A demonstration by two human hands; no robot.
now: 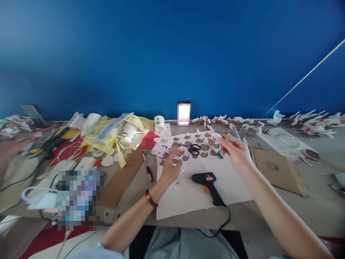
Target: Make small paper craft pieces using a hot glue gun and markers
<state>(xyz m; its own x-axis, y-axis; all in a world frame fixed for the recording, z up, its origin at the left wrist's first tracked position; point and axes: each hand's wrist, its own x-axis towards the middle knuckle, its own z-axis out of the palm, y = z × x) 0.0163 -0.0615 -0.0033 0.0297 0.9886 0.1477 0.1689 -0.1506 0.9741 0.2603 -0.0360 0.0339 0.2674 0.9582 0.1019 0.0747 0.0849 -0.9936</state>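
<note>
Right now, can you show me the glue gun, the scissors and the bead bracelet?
Glue gun [211, 182]: head view, where the body meets the handle.
Scissors [190, 146]: head view, where blades meet handles.
Bead bracelet [150, 199]: head view, dark red beads.

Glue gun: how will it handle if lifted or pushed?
The glue gun looks rigid, so it probably won't flex. Lying on its side, it seems unlikely to roll. Its trailing cord may tug or drag.
</note>
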